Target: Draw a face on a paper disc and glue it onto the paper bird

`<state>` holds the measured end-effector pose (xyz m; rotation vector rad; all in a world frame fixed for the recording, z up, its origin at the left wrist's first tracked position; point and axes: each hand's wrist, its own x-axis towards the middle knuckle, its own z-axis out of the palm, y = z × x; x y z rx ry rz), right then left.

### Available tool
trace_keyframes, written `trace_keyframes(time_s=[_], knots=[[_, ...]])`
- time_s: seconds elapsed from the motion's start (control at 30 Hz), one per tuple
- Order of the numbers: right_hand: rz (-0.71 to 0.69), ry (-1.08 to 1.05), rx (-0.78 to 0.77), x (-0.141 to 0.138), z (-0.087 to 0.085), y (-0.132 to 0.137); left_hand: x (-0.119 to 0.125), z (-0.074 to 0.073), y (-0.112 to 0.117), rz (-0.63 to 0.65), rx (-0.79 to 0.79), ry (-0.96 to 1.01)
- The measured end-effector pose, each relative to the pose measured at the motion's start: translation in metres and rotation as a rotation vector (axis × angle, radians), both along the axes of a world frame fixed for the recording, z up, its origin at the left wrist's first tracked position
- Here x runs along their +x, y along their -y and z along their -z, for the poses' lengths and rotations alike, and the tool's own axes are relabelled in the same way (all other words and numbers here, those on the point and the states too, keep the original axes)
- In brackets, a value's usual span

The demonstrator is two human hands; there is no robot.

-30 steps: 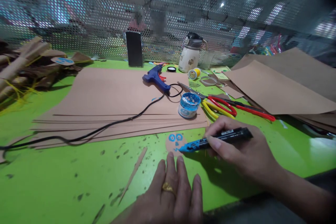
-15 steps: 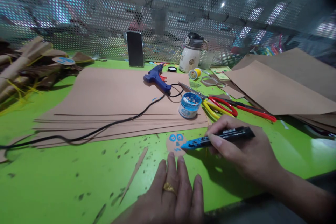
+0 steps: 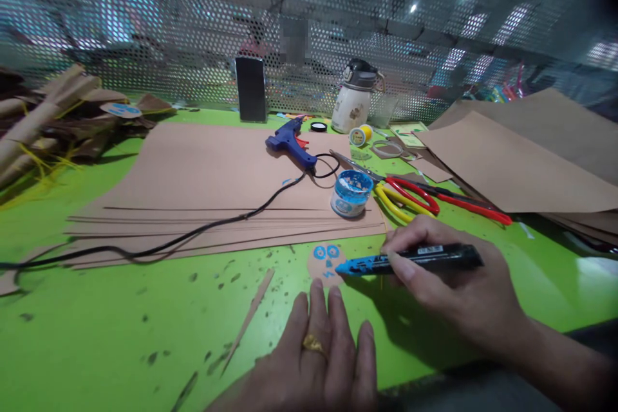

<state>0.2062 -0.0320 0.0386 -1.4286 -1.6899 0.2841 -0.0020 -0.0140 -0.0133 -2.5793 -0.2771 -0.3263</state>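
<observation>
While the left hand [image 3: 313, 364] lies at six o'clock, fingers slightly spread, the right hand [image 3: 466, 302] at four pinches a blue-smeared black marker [image 3: 425, 259], tip at three o'clock on a face-painted kraft-paper disc [image 3: 316, 266], the left fingertips at its six

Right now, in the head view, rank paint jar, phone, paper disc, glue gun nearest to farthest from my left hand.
1. Paper disc, right at the left hand.
2. Paint jar, beyond it, rightward.
3. Glue gun, farther back on brown sheets.
4. Phone, upright near the mesh.
</observation>
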Motion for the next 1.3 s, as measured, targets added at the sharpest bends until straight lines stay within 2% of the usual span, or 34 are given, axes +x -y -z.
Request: trace_keyframes(time_s=[0.3,0.63,0.87,1.3], knots=[[0.009,0.022,-0.008,-0.0001,0.0013,0.0023,-0.0002,-0.0029,0.0004,-0.01,0.0,-0.004],[-0.009,0.002,-0.03,-0.0011,-0.002,0.0019,0.0002,0.0012,0.0013,-0.012,0.013,0.017],[0.049,-0.051,-0.007,-0.0008,0.0011,0.0019,-0.0006,0.0024,0.0021,-0.019,-0.003,0.025],[-0.023,0.036,-0.018,-0.0006,0.001,0.0044,-0.0002,0.0014,0.002,-0.028,0.019,0.027]])
